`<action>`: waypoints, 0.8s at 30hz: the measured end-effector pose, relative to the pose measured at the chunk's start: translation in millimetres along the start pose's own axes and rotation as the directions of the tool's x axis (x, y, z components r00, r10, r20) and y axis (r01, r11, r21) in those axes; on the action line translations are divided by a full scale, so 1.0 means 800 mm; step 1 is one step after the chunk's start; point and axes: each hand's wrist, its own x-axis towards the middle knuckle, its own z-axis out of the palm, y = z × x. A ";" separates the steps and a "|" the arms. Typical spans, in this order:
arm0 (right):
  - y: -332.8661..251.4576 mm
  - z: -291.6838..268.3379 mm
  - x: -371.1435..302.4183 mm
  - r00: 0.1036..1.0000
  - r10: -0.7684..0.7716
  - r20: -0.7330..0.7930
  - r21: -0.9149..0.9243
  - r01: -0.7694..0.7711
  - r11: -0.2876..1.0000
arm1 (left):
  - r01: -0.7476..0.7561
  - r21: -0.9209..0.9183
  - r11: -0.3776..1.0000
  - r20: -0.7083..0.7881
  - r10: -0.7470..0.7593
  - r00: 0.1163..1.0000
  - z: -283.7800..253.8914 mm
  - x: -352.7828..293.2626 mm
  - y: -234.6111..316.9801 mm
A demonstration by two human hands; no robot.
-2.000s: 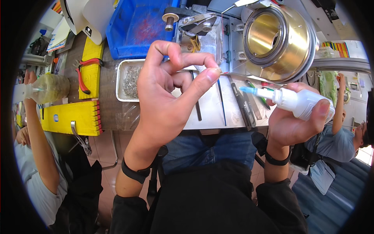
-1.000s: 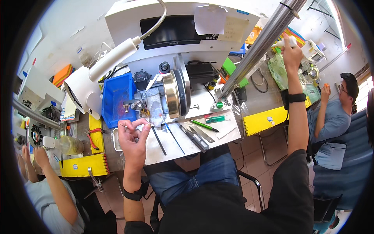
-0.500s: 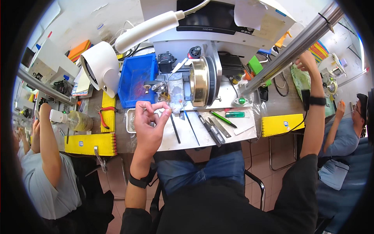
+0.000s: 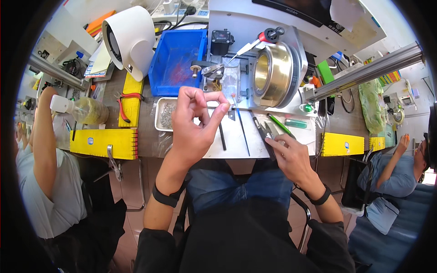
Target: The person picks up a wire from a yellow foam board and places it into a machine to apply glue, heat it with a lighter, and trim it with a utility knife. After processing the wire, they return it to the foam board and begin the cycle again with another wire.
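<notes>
My left hand (image 4: pixel 193 125) is raised over the bench's front edge, thumb and forefinger pinched together. Whatever sits between those fingertips is too small to name. My right hand (image 4: pixel 296 159) is low over the front of the white work sheet (image 4: pixel 234 149), its fingers bent around a slim silver metal tool (image 4: pixel 270 130), which they partly cover. Dark pen-like tools (image 4: pixel 260 128) lie against its fingertips, and a green pen (image 4: pixel 281 125) rests just beyond. Between the hands lie a thin blue brush (image 4: pixel 241 127) and a black rod (image 4: pixel 222 137).
Behind the sheet stands a fixture with a large brass ring (image 4: pixel 276 75). A blue bin (image 4: pixel 177 61) and a white dish (image 4: pixel 159 119) of small metal bits are to the left, with red-handled pliers (image 4: pixel 122 108) and a white lamp (image 4: pixel 129 41). People sit on both sides.
My right arm has come back from the far right, and its hand is now at the pens and metal tools. The view has shifted; my left hand keeps its pinch.
</notes>
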 end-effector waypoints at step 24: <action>-0.053 -0.032 -0.005 0.882 0.470 -0.041 0.997 0.006 0.075 | -0.038 -0.042 0.998 0.064 0.041 0.997 -0.006 0.002 -0.019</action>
